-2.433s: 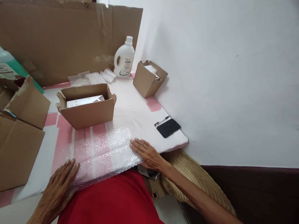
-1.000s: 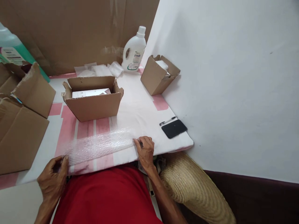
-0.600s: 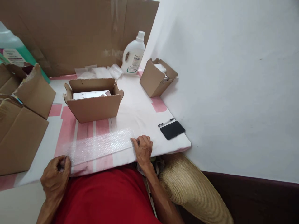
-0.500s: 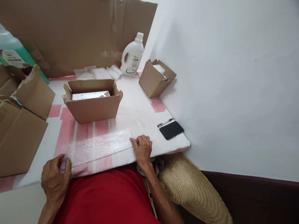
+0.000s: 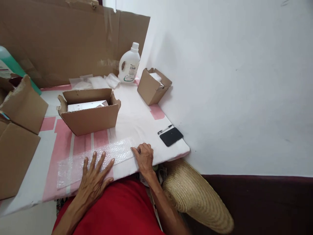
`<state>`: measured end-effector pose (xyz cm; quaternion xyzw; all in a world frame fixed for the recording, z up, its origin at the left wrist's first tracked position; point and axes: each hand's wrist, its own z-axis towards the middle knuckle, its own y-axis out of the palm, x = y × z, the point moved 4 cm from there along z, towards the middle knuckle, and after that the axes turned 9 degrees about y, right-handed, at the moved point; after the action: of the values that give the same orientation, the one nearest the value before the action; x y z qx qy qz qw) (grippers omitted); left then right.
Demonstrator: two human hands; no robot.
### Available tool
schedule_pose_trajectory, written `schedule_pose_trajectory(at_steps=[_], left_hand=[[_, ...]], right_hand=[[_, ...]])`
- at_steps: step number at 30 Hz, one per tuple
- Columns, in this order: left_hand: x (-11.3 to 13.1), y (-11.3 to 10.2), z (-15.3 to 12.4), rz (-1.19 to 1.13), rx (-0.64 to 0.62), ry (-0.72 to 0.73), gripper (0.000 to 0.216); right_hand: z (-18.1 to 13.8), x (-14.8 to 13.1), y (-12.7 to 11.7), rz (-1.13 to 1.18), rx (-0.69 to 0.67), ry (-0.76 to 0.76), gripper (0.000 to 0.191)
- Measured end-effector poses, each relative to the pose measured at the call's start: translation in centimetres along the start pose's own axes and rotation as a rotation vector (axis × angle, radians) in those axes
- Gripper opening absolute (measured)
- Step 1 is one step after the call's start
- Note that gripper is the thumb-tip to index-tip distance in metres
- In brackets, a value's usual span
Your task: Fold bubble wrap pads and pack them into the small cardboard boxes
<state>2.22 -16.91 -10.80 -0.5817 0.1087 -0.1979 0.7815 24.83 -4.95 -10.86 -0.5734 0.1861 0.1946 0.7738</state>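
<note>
Plastic bubble wrap [image 5: 119, 151] lies beneath your spread left hand [image 5: 95, 178]; your right hand [image 5: 144, 158] pinches its end: press evenly.

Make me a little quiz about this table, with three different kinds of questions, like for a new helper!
1. True or false: the left hand has its fingers spread over the bubble wrap.
2. What lies just beside the black phone?
3. Fill in the gap: the white carton sits inside an open ____ box.

Key:
1. True.
2. A pen.
3. Cardboard.
</note>
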Motion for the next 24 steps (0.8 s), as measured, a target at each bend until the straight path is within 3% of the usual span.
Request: schedule_pose_trajectory(at_steps=[4, 6, 9, 11, 13, 15, 20, 24], left_hand=[[0.0, 0.0, -0.2, -0.025, -0.010, -0.022, 0.061], [-0.1, 0.0, -0.1, -0.024, -0.015, -0.019, 0.060], [-0.3, 0.4, -0.3, -0.037, 0.001, -0.016, 0.056], [-0.5, 0.6, -0.5, -0.077, 0.047, 0.002, 0.055], [-0.5, 0.7, -0.6, -0.102, 0.077, 0.021, 0.056], [-0.5, 0.6, -0.5, -0.092, 0.056, 0.013, 0.057], [-0.2, -0.3, 0.1, -0.050, -0.013, -0.007, 0.058], [-0.2, -0.2, 0.1, -0.016, -0.001, 0.015, 0.059]], right_hand=[[0.6, 1.4, -1.7, 0.088, 0.107, 0.073, 0.031], [-0.3, 0.5, -2.3, 0.104, 0.125, 0.043, 0.030], [-3.5, -4.1, -1.3, 0.142, -0.043, -0.282, 0.034], [-6.3, -7.5, 0.1, 0.138, -0.241, -0.581, 0.054], [-8.1, -8.8, 1.3, 0.084, -0.355, -0.690, 0.075], [-8.2, -7.7, 1.6, 0.002, -0.371, -0.613, 0.085], [-6.8, -0.8, -0.1, -0.192, -0.289, -0.361, 0.089], [-6.5, -0.4, -1.4, -0.236, -0.272, -0.326, 0.094]])
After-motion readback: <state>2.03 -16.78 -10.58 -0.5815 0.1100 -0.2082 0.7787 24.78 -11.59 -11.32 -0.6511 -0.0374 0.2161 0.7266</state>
